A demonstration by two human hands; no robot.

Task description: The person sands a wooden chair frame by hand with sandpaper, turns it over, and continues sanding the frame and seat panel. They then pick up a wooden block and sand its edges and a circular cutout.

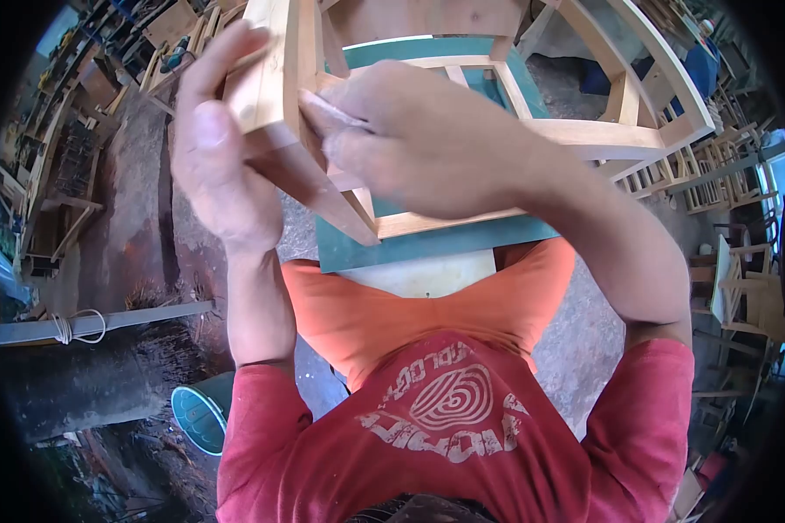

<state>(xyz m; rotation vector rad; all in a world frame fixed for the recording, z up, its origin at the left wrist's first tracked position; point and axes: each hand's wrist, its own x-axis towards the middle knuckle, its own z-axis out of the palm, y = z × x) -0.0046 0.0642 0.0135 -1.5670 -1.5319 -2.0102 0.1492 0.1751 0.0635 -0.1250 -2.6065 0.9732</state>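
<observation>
An unfinished pale wooden frame [602, 135], like a chair or stool turned on its side, rests on a green-topped board [427, 244] in front of me. My left hand [222, 148] is wrapped around the end of one leg of the frame [266, 83] at the upper left. My right hand [419, 144] lies over the joint beside it, fingers pressing a small pale sheet [331, 113], apparently sandpaper, against the wood. The two hands almost touch. Part of the joint is hidden under my right hand.
More bare wooden chair frames [715, 166] stand at the right, and others farther down [746, 296]. Timber and racks [61, 174] line the left side. A teal bucket [196, 418] sits on the dirt floor at lower left, near a pole with rope [87, 324].
</observation>
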